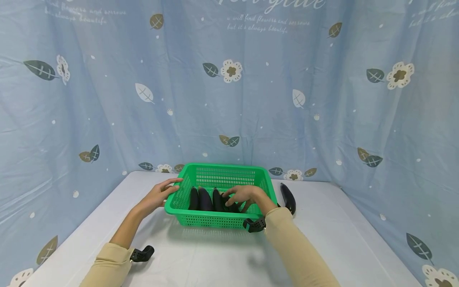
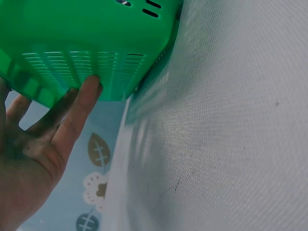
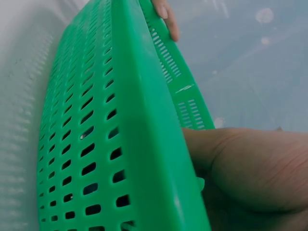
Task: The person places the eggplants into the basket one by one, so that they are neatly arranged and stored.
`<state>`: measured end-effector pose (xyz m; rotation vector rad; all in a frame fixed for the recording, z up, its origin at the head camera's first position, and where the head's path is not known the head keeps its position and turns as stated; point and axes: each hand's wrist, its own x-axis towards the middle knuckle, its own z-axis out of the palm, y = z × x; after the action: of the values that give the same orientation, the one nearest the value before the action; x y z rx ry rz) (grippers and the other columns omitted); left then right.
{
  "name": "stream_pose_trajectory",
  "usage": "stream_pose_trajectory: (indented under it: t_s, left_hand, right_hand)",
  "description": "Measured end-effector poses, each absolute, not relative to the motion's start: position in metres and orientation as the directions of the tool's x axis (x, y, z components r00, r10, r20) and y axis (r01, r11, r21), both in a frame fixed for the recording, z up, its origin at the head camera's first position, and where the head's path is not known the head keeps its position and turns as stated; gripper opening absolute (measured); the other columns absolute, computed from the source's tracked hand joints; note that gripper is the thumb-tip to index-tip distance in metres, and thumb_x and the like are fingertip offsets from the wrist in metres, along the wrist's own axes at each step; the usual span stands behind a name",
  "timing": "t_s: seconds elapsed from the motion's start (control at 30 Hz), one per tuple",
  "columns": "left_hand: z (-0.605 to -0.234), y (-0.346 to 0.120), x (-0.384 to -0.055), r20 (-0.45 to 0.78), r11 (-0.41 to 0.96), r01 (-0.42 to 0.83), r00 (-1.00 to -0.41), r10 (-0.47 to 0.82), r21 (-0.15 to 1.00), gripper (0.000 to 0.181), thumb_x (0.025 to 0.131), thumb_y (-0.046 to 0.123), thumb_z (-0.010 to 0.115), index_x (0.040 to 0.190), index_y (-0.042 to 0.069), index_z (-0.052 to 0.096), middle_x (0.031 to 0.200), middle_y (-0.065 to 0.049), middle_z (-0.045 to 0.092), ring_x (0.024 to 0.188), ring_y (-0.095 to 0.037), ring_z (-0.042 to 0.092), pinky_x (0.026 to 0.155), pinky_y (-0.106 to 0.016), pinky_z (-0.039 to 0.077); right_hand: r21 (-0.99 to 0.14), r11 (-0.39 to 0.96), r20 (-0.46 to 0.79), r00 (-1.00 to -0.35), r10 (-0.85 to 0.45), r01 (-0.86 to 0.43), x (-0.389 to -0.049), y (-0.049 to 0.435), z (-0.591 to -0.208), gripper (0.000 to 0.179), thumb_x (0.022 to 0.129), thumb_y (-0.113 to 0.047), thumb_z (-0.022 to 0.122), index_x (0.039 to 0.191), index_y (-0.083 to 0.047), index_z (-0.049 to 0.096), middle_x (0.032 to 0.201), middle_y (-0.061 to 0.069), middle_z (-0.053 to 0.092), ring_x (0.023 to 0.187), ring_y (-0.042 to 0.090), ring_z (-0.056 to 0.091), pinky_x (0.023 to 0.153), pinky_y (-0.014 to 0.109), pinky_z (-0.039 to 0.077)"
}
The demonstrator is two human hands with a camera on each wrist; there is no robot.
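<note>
A green plastic basket (image 1: 215,220) stands on the table with several dark purple eggplants (image 1: 205,199) lying side by side in it. At its left end my left hand (image 1: 157,196) grips the rim, fingers over the edge; the left wrist view shows a finger pressed against the slotted outer wall (image 2: 77,67). My right hand (image 1: 245,194) reaches over the front rim into the basket, its fingers bent down around an eggplant (image 1: 234,208) at the right of the row. In the right wrist view the basket wall (image 3: 91,120) hides those fingertips.
Another eggplant (image 1: 288,198) lies on the white tabletop (image 1: 337,223), just outside the basket's right end. A blue curtain (image 1: 229,107) printed with leaves and flowers hangs behind the table and along both sides.
</note>
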<state>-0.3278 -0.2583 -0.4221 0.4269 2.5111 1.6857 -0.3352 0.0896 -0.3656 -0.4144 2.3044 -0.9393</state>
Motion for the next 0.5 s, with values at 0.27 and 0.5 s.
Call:
stream_pose_trajectory:
  t_s: [0.27, 0.5]
  left_hand:
    - [-0.4220, -0.2584, -0.3283, 0.081, 0.358, 0.181, -0.958, 0.276, 0.916, 0.056, 0.099, 0.049, 0.053, 0.149, 0.029, 0.040, 0.154, -0.018, 0.036, 0.135, -0.041, 0.044, 0.086, -0.044, 0.058]
    - [-0.4225, -0.2579, -0.3284, 0.076, 0.353, 0.172, -0.960, 0.270, 0.920, 0.056, 0.098, 0.049, 0.054, 0.149, 0.030, 0.040, 0.154, -0.018, 0.037, 0.132, -0.040, 0.048, 0.085, -0.043, 0.058]
  right_hand:
    - [-0.679, 0.724, -0.401, -0.766, -0.502, -0.119, -0.3340, 0.0910, -0.3670, 0.053, 0.096, -0.030, 0.065, 0.145, -0.020, 0.048, 0.157, 0.014, 0.032, 0.137, 0.043, 0.042, 0.085, 0.047, 0.057]
    - [-0.657, 0.736, -0.395, -0.757, -0.520, -0.163, -0.3310, 0.0931, -0.3641, 0.055, 0.095, -0.033, 0.066, 0.145, -0.019, 0.048, 0.155, 0.013, 0.035, 0.136, 0.041, 0.044, 0.085, 0.045, 0.057]
